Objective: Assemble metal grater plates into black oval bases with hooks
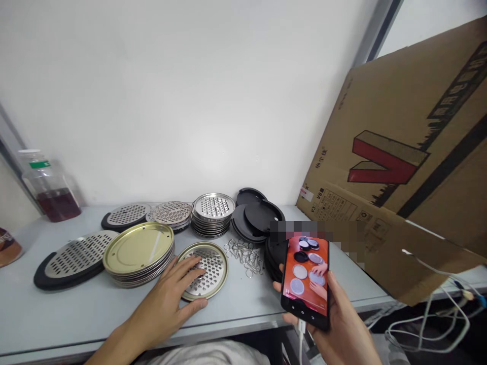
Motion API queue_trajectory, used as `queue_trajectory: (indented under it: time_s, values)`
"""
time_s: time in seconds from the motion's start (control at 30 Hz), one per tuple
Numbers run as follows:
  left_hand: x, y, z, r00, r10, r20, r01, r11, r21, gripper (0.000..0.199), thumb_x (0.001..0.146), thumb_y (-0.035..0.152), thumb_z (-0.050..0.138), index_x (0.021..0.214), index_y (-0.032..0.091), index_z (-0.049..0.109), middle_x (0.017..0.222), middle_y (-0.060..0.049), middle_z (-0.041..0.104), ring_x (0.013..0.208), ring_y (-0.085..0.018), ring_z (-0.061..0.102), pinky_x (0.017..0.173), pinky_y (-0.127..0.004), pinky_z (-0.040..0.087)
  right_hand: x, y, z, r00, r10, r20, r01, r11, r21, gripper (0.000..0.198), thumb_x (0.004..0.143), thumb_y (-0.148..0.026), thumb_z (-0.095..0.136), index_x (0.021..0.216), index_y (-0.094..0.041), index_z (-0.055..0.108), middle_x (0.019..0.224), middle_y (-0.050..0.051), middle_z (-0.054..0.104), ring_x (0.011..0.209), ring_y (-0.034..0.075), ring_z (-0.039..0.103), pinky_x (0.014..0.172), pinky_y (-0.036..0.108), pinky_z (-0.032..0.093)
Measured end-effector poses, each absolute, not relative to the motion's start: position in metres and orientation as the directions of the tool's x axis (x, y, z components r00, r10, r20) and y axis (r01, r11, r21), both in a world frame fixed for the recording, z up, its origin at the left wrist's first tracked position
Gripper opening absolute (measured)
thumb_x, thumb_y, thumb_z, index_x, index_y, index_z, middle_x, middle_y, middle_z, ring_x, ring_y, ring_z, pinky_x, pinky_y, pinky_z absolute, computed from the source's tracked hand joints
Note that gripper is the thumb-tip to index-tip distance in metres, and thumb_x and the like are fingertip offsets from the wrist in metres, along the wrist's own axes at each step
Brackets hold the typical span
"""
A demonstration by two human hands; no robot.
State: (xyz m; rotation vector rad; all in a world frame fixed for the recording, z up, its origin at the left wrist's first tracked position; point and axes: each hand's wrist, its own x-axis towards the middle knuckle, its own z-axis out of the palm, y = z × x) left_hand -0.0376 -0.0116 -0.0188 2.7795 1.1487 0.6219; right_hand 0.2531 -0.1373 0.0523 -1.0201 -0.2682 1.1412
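the left hand (175,288), towards seven o'clock, is bare, with slim fingers (185,267) that narrow to rounded tips and a straight, smooth thumb (193,307). its wrist is narrow, and the uncovered left forearm (127,332) thickens gradually towards the lower edge. the right hand (335,317), between four and five o'clock, is bare too, similarly slender, its fingers partly hidden; the right wrist (355,344) runs out of view uncovered. at six o'clock lies a strip of clothing (213,353), pale grey, soft and loosely creased; which garment it is cannot be told.
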Motion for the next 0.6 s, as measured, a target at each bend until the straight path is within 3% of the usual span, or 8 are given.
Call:
queue_trajectory:
  time_s: [0.2, 0.47, 0.6]
  values:
    - [-0.0378, -0.0127, -0.0182, 0.642, 0.689, 0.337, 0.661, -0.720, 0.213, 0.049, 0.091, 0.053, 0.061, 0.135, 0.031, 0.059, 0.147, -0.007, 0.053, 0.135, -0.035, 0.049, 0.112, -0.063, 0.035, 0.2518, -0.1378, 0.0548, 0.438, 0.845, -0.306, -0.626, 0.042, -0.779, 0.073, 0.081, -0.046, 0.069, 0.144, -0.019, 0.045, 0.122, 0.016, 0.071, 0.101, 0.042, 0.070, 0.051, 0.042, 0.059]
    - [-0.0362, -0.0126, -0.0173, 0.635, 0.688, 0.351, 0.652, -0.721, 0.232, 0.048, 0.090, 0.052, 0.062, 0.134, 0.031, 0.060, 0.146, -0.007, 0.054, 0.134, -0.035, 0.050, 0.112, -0.062, 0.035, 0.2511, -0.1382, 0.0547, 0.448, 0.844, -0.293, -0.612, 0.051, -0.789, 0.065, 0.081, -0.046, 0.070, 0.139, -0.025, 0.052, 0.120, 0.012, 0.073, 0.098, 0.041, 0.072, 0.050, 0.041, 0.059]
    - [-0.0358, -0.0118, -0.0179, 0.633, 0.686, 0.359, 0.653, -0.722, 0.229, 0.048, 0.090, 0.052, 0.063, 0.134, 0.031, 0.060, 0.146, -0.007, 0.054, 0.134, -0.035, 0.050, 0.112, -0.062, 0.035, 0.2513, -0.1384, 0.0555, 0.449, 0.843, -0.296, -0.622, 0.057, -0.781, 0.072, 0.080, -0.047, 0.070, 0.143, -0.021, 0.047, 0.121, 0.015, 0.072, 0.098, 0.043, 0.071, 0.050, 0.044, 0.058]
